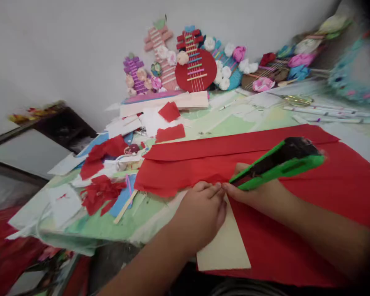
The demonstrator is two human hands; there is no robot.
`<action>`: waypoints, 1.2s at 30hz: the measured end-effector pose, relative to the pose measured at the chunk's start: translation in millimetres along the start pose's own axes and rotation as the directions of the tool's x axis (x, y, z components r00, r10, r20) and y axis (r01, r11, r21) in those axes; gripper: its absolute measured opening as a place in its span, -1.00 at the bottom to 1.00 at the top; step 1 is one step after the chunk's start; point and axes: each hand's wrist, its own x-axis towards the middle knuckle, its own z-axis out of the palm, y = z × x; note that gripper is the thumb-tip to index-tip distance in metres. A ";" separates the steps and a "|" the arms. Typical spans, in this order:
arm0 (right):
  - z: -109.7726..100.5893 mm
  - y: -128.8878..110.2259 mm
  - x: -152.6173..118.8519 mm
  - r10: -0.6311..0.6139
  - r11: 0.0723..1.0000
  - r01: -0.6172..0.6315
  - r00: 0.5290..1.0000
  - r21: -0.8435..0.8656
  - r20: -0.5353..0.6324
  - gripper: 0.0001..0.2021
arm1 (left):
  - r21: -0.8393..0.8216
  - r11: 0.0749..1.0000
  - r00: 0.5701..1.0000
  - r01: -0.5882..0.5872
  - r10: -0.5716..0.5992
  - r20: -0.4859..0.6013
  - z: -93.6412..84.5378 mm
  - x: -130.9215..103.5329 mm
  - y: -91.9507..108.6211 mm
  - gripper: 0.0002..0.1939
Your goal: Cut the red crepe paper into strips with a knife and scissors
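Red, spread across the bench (86,226) as thin sheeting (163,174), could tear if tugged by curled fingers of the left hand (200,216) (pinching or only pressing, cannot tell) or snagged by the green-and-black tool (277,162) gripped in the right hand (267,197).

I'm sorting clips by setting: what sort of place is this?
Probably a craft workspace: decorated lute-like models stand by the pale wall, while torn red scraps and a large red sheet lie on the table.
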 end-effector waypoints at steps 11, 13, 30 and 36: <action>1.3 -1.3 0.1 -0.040 0.999 0.040 0.998 -0.004 0.044 -0.78 | -0.011 1.000 0.999 0.016 -0.016 -0.029 -1.2 1.2 -2.3 -0.77; -0.3 -2.1 -0.4 -0.017 1.000 0.017 0.998 -0.009 0.056 -0.77 | -0.012 1.000 0.999 0.016 -0.016 -0.033 -1.3 1.0 -2.2 -0.77; -0.1 -3.2 -0.4 -0.058 0.998 0.058 0.997 0.004 0.056 -0.77 | -0.015 1.000 0.999 0.017 -0.017 -0.028 -1.2 1.7 -2.3 -0.77; -0.3 -1.5 -2.9 0.015 0.999 -0.017 0.998 0.038 0.054 -0.77 | -0.014 1.000 1.000 0.020 -0.021 -0.022 -0.7 2.0 -2.5 -0.77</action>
